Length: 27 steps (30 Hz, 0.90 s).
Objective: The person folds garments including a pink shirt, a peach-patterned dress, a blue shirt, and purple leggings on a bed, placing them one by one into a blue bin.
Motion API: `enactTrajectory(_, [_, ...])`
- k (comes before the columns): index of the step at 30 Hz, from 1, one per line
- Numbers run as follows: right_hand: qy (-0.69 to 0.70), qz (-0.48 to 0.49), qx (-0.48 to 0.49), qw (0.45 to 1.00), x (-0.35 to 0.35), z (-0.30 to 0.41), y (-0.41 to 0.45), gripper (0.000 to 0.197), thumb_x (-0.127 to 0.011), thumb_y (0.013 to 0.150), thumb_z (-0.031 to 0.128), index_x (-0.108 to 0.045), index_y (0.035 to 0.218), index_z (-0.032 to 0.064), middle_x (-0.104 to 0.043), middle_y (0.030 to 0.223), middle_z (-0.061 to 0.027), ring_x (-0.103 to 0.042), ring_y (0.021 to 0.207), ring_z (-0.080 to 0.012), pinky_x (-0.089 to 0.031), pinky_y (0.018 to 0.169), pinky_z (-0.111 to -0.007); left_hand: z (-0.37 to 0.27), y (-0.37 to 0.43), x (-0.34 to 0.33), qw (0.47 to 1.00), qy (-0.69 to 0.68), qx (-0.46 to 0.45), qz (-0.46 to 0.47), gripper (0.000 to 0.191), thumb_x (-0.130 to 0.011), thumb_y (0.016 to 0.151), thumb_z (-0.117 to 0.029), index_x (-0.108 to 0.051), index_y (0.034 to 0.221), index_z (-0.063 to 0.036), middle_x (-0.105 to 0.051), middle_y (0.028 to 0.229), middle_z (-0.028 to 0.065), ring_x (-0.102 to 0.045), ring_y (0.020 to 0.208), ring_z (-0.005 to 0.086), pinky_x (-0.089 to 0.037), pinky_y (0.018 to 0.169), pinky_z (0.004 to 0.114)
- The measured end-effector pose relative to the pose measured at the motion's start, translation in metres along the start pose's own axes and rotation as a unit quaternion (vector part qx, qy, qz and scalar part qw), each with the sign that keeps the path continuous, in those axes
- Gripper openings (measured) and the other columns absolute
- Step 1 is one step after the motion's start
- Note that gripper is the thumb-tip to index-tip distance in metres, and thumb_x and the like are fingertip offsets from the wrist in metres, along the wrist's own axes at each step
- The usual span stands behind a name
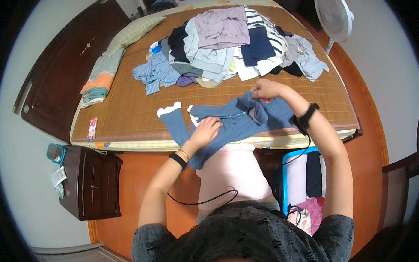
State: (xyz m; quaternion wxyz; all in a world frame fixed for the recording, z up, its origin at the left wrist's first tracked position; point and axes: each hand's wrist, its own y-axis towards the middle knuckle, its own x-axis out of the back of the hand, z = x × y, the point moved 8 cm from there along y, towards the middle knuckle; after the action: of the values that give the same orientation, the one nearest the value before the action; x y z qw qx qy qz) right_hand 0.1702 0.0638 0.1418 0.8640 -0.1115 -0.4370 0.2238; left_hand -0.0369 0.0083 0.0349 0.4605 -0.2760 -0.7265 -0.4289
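A blue garment (237,130) with white scalloped trim lies spread along the near edge of the bed, partly bunched. My right hand (268,89) pinches a raised fold of it at the far side, right of the middle. On its left part rests my left hand (207,129), fingers curled down on the fabric; whether they grip it cannot be told. One trimmed end (169,110) points away to the left of that hand. Another part hangs over the mattress edge beneath my left wrist.
A large heap of clothes (219,44) covers the far middle of the bamboo mat (123,117). Folded cloth (102,75) and a pillow (135,35) line the left side. A blue-rimmed bin of clothes (285,182) stands below right, a nightstand (90,182) left, a fan (334,17) far right.
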Motion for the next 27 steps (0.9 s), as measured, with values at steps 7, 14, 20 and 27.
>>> enactTrajectory(7, [0.119,-0.471,0.315,0.815,0.114,0.050,0.024,0.070,-0.064,0.082,0.016,-0.029,0.143,0.0116,-0.049,0.131,-0.0239,-0.048,0.122,-0.0341,-0.039,0.099,-0.035,0.021,-0.002,-0.009,0.987,0.091,0.131,0.002,0.059,-0.050,0.085,-0.036,-0.036,0.140,-0.0165,-0.035,0.139,0.0197,-0.027,0.129,0.0461,-0.020,0.108,0.055])
enactTrajectory(14, [-0.123,-0.357,0.039,0.925,-0.006,-0.096,0.031,0.038,-0.057,0.079,0.012,-0.060,0.116,0.0065,-0.060,0.115,-0.0188,-0.054,0.110,-0.0367,-0.043,0.093,-0.045,0.029,0.006,-0.022,0.979,0.083,0.169,0.078,0.060,-0.046,0.087,-0.043,-0.034,0.142,-0.0220,-0.037,0.138,0.0219,-0.027,0.131,0.0474,-0.017,0.109,0.054])
enactTrajectory(20, [-0.185,-0.384,-0.012,0.904,-0.011,-0.144,-0.019,0.026,-0.056,0.078,0.011,-0.066,0.102,0.0085,-0.064,0.099,-0.0139,-0.057,0.099,-0.0327,-0.039,0.093,-0.051,0.025,0.011,-0.026,0.982,0.083,0.157,0.070,0.058,-0.045,0.089,-0.043,-0.033,0.142,-0.0232,-0.037,0.139,0.0222,-0.028,0.129,0.0481,-0.017,0.110,0.054])
enactTrajectory(27, [0.048,-0.473,0.251,0.843,-0.023,-0.074,-0.161,0.008,-0.047,0.073,0.004,-0.052,0.076,-0.0006,-0.055,0.083,-0.0148,-0.054,0.088,-0.0315,-0.043,0.080,-0.039,0.028,-0.001,-0.013,0.983,0.106,0.150,0.020,0.061,-0.051,0.085,-0.041,-0.035,0.141,-0.0248,-0.034,0.143,0.0165,-0.024,0.134,0.0449,-0.018,0.109,0.054])
